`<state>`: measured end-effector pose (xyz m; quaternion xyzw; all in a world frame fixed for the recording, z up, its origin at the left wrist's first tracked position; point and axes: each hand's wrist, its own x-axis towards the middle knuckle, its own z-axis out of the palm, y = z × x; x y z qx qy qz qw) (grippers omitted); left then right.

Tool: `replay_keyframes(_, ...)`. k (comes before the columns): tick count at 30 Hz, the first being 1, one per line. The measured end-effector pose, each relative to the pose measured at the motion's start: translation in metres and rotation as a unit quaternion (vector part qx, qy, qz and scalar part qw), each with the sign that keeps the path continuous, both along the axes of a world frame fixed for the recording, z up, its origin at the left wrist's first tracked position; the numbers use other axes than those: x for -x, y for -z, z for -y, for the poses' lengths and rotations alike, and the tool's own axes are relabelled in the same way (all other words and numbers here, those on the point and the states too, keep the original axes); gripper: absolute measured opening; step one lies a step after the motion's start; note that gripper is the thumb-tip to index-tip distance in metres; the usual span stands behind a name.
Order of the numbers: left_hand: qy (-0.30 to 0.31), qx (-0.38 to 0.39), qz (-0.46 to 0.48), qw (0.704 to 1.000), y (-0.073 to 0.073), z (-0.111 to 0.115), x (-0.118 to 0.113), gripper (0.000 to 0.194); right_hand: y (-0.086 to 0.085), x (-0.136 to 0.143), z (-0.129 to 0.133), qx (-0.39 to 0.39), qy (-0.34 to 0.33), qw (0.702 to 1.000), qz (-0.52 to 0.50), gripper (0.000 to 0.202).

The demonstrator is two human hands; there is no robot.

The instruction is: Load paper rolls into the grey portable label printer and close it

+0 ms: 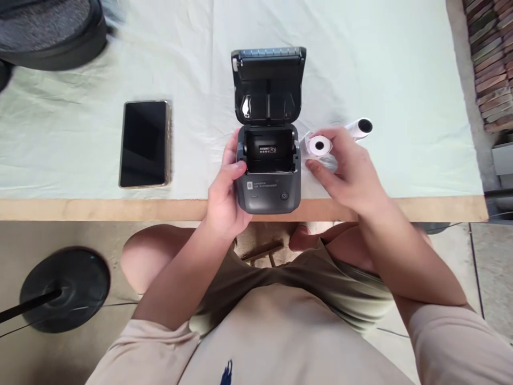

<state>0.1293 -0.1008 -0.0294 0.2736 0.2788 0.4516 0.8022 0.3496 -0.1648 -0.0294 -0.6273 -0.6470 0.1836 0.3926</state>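
Note:
My left hand (228, 192) grips the left side of a small dark grey label printer (267, 195) at the table's front edge, thumb on its rim. The printer's lid (267, 80) is swung up and back, and its paper bay (269, 152) holds no roll. Just right of the printer, my right hand (348, 168) has its thumb and fingers around a white paper roll (319, 145) with a dark core, its end facing me. Behind that hand lies another white roll (363, 127), partly hidden by the fingers.
A phone-like device (143, 144) with a black screen lies left on the pale cloth (188, 107). A black rounded object (52, 37) sits at the back left. The wooden table edge (176, 209) runs across; below it stands a round black base (64, 289).

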Motion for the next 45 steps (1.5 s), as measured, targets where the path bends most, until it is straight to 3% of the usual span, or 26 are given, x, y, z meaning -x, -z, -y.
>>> replay_keyframes(4,0.003,-0.014,-0.021,1.000,0.000,-0.001,0.000,0.036,-0.009,0.002,0.009,0.040,0.024,0.998,0.044,0.045)
replay_keyframes(6,0.006,-0.014,-0.023,1.000,0.000,-0.002,0.001,0.037,-0.020,-0.004,0.017,-0.024,0.040,0.998,0.032,0.056)
replay_keyframes(9,0.005,-0.015,-0.020,1.000,-0.001,-0.002,0.001,0.038,-0.028,-0.027,0.025,-0.129,0.113,0.984,0.051,0.051)
replay_keyframes(11,0.002,-0.017,-0.031,0.999,-0.001,-0.003,0.001,0.038,-0.019,-0.046,0.023,-0.106,0.160,0.978,0.084,0.047)
replay_keyframes(16,0.004,-0.040,-0.026,0.999,0.001,-0.005,-0.001,0.028,0.025,-0.071,0.004,-0.005,0.103,0.991,0.084,0.076)
replay_keyframes(20,0.009,-0.044,-0.035,0.998,0.003,-0.006,-0.002,0.026,0.033,-0.069,-0.004,-0.001,0.112,0.990,0.084,0.059)
replay_keyframes(22,0.007,-0.046,-0.044,0.998,0.003,-0.006,-0.002,0.029,0.028,-0.067,-0.004,-0.008,0.123,0.992,0.006,0.058)
replay_keyframes(24,0.006,-0.055,-0.052,0.997,0.002,-0.005,-0.001,0.033,0.017,-0.066,-0.002,0.006,0.124,0.983,-0.133,0.067)
replay_keyframes(27,0.005,-0.062,-0.049,0.997,0.001,-0.004,0.000,0.033,-0.001,-0.064,0.003,0.083,0.098,0.932,-0.340,0.058)
replay_keyframes(30,0.009,-0.046,-0.045,0.998,0.001,-0.003,0.002,0.031,-0.015,-0.061,0.007,0.149,0.042,0.895,-0.418,0.040)
replay_keyframes(32,0.014,-0.045,-0.044,0.998,0.000,-0.004,0.002,0.031,-0.018,-0.055,0.006,0.144,0.048,0.892,-0.426,0.043)
replay_keyframes(35,0.020,-0.051,-0.041,0.998,0.001,-0.004,0.001,0.033,-0.025,-0.036,0.004,0.094,0.091,0.906,-0.403,0.050)
replay_keyframes(38,0.020,-0.040,-0.026,0.999,0.000,-0.001,-0.001,0.034,-0.047,-0.005,0.006,0.037,0.080,0.943,-0.321,0.055)
replay_keyframes(41,0.022,-0.036,-0.011,0.999,-0.001,0.005,-0.002,0.037,-0.075,0.025,0.010,-0.011,0.056,0.990,-0.126,0.053)
replay_keyframes(45,0.026,-0.049,-0.018,0.998,0.002,0.010,-0.002,0.048,-0.086,0.045,0.009,-0.014,0.027,0.998,0.060,0.048)
